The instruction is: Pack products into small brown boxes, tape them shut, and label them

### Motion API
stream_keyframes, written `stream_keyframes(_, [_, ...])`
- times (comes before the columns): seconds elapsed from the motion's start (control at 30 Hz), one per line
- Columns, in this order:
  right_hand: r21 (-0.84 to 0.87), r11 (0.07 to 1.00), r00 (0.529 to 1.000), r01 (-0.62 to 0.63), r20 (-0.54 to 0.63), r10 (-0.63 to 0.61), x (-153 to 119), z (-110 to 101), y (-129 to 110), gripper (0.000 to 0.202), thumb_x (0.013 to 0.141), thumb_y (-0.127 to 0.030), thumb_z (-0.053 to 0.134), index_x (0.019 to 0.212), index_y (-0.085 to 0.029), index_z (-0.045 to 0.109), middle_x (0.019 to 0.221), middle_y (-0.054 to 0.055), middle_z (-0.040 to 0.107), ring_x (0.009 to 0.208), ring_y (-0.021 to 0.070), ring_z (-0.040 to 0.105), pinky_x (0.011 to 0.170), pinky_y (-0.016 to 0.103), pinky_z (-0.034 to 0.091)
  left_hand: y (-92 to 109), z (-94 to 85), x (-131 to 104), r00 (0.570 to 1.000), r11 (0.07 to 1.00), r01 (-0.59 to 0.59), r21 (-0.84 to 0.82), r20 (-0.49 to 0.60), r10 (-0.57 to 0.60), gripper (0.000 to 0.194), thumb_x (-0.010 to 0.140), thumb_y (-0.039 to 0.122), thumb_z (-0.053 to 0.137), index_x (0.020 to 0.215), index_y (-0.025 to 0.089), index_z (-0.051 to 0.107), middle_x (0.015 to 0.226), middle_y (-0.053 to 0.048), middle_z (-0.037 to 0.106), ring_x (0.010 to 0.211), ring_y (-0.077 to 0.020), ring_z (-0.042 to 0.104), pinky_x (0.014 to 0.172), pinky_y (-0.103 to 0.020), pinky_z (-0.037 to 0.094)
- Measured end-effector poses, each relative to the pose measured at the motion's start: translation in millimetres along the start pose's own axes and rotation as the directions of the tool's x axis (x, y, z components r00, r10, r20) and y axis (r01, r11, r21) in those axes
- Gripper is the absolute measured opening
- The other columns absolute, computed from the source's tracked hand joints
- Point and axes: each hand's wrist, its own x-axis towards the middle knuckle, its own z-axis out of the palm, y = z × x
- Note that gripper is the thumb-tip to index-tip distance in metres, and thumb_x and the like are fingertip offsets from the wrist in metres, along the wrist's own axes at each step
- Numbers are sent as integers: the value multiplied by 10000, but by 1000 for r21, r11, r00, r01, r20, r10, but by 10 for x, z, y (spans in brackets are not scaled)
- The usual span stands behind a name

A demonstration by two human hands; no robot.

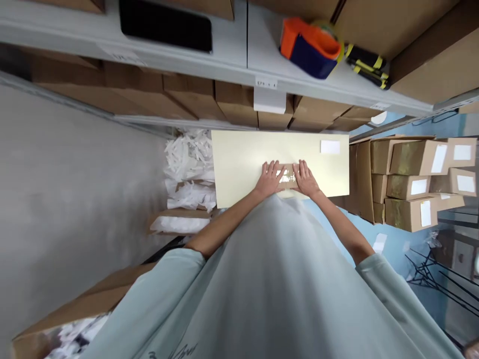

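Note:
A small brown cardboard box (286, 175) with shiny clear tape across its top lies on the pale yellow tabletop (239, 149), close to my body. My left hand (270, 178) rests flat over the box's left end, fingers stretched forward and thumb reaching across the top. Over the right end lies my right hand (307, 180), its fingers likewise extended and its thumb pointing inward. Both palms touch the box and hide its ends. A white label or slip of paper (330, 147) lies on the tabletop to the right of my right hand.
A grey shelf (228, 45) ahead carries a dark phone (165, 26), an orange and blue tape dispenser (310, 47) and yellow-black cutters (368, 65). Cardboard boxes (235, 102) line the level below. White packing material (190, 154) sits left of the table; labelled cartons (411, 164) are stacked right.

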Motion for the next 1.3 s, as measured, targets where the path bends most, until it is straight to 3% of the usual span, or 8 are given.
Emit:
stream_keyframes(0.3, [-154,988,1000,-16,-14,14,136,-123,1,969,1058,-583,726,1806,-72,381,1830,386,332,1729,527,326,1367,631,348,-84,-272,155,996,961,-85,263,61,71,1016,945,467,861,1807,160,420,1794,-355,420,1624,-566,471,1355,-747,260])
stream_keyframes(0.5, [-162,986,999,-26,-46,18,306,-178,151,1014,1031,-612,767,1826,-132,361,1835,365,347,1725,526,345,1342,650,391,-196,-365,440,993,947,-107,301,79,87,1053,932,517,866,1817,180,404,1806,-339,412,1650,-557,446,1368,-747,236])
stream_keyframes(0.83, [-182,983,987,16,-154,-45,356,-58,138,1038,1019,-710,686,1829,-142,371,1838,338,353,1742,515,343,1346,708,393,-195,-368,403,996,949,-63,310,80,40,1206,815,638,971,1808,221,429,1872,-303,277,1753,-528,292,1403,-724,251])
stream_keyframes(0.9, [-174,984,976,46,-200,-81,440,-369,192,1042,1049,-716,611,1822,-66,352,1843,359,320,1755,512,312,1364,703,363,-120,-568,478,999,957,-32,289,32,24,1232,845,698,929,1821,172,390,1880,-310,237,1771,-512,245,1414,-708,246])
stream_keyframes(1.0, [-136,988,898,68,-423,-120,691,-1227,373,977,1128,-635,444,1835,3,226,1887,340,222,1795,492,187,1409,713,258,67,-1160,761,984,962,-9,273,-169,57,1162,994,671,778,1851,91,250,1905,-310,127,1805,-469,127,1441,-685,199])
stream_keyframes(1.13, [-73,994,744,75,-660,-105,1212,-2462,602,828,1146,-463,382,1806,18,243,1833,352,344,1736,475,313,1397,702,276,358,-2135,1324,871,952,-11,305,-464,159,899,1076,317,595,1843,48,213,1926,-274,95,1825,-414,41,1458,-691,118])
stream_keyframes(1.2, [-71,996,772,49,-630,-83,1455,-2833,620,766,1093,-375,455,1713,67,369,1690,399,501,1600,499,482,1327,712,373,488,-2461,1528,826,952,-15,306,-533,185,890,1014,159,537,1837,48,219,1927,-266,138,1826,-399,79,1455,-699,125])
stream_keyframes(1.3, [-80,997,836,-22,-548,-26,1701,-3063,560,631,1013,-239,510,1549,95,503,1491,433,634,1417,489,624,1229,719,460,623,-2595,1617,806,960,-14,281,-565,177,901,953,81,499,1820,43,257,1919,-269,188,1821,-401,123,1444,-712,159])
